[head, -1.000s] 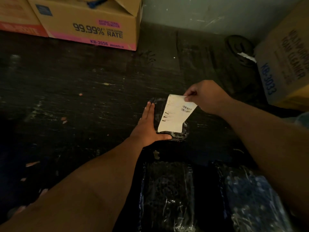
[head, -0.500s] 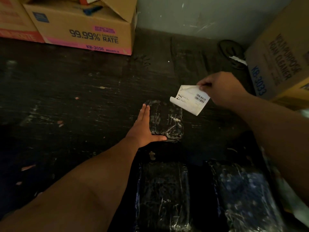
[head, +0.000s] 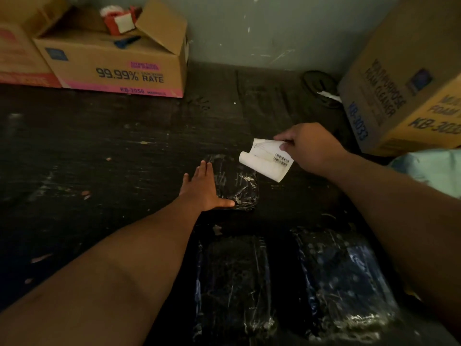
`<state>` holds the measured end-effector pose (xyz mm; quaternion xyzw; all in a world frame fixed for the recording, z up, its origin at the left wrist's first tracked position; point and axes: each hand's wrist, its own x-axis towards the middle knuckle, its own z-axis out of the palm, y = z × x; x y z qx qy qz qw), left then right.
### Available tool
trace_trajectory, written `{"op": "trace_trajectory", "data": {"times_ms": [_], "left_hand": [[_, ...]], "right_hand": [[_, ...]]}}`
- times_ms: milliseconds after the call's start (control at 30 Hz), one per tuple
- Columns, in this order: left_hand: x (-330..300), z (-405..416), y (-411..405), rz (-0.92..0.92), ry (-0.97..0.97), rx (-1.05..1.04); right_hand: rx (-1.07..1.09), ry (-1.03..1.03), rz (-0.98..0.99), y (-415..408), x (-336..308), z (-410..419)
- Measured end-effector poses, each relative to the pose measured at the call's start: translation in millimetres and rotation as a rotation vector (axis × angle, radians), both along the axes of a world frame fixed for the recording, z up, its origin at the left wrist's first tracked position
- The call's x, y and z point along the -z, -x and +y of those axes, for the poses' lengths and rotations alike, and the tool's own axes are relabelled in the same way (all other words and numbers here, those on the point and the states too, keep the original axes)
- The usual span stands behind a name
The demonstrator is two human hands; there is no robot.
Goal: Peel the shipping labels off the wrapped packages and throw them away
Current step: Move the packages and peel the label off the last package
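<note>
We see the label point(head: 268, 159) off the package, pinched at its upper right edge by the right hand point(head: 305, 148), thumb and fingers closed on the paper. It hangs in the air to the left of that hand, its free left end curled over, a barcode showing near the thumb. It touches nothing but the fingers.

Below and to the left of the label lies the small package point(head: 235, 182), black and wrapped in shiny film, flat on the dark floor point(head: 99, 158). The left hand point(head: 204, 189) rests flat against it, fingers straight and held together along the package's left edge, thumb spread out along its near edge. This hand lies open and grips nothing; it only presses at the side of the package.

Nearer to us than the left hand lie two larger wrapped packages: one point(head: 233, 283) just right of the left forearm, another point(head: 346, 283) under the right forearm, which hides part of it. Neither shows a label that we can make out.

Beyond the right hand, against the wall, a dark coiled thing point(head: 320, 89) lies with a white scrap on it; we cannot tell what it is. To the right of the hand stands a tilted carton point(head: 399, 78) printed with foam cleaner. Far beyond the left hand stands an open box point(head: 119, 61) marked 99.99% rate, with red and white things inside. Small pale scraps dot the floor left of the left arm.
</note>
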<state>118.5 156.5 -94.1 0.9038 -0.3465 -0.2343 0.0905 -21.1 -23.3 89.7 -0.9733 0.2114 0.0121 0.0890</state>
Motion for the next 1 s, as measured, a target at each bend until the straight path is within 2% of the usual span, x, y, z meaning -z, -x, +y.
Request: {"op": "trace_trajectory", "data": {"times_ms": [233, 433, 767, 1000], "left_hand": [[-27.1, -10.1, 33.5, -0.032, 0.090, 0.035], [-79.2, -78.5, 87.7, -0.177, 0.221, 0.199], [-135.0, -236.7, 266.0, -0.220, 0.393, 0.491], [-134.4, -310.2, 364.2, -0.221, 0.465, 0.552]], "right_hand": [[0.025, -0.003, 0.003, 40.7, -24.8, -17.5], [0.120, 0.093, 0.019, 121.2, -67.2, -70.4], [0.350, 0.287, 0.128, 319.7, -140.9, -195.2], [0.508, 0.328, 0.183, 419.7, -147.4, -252.0]]}}
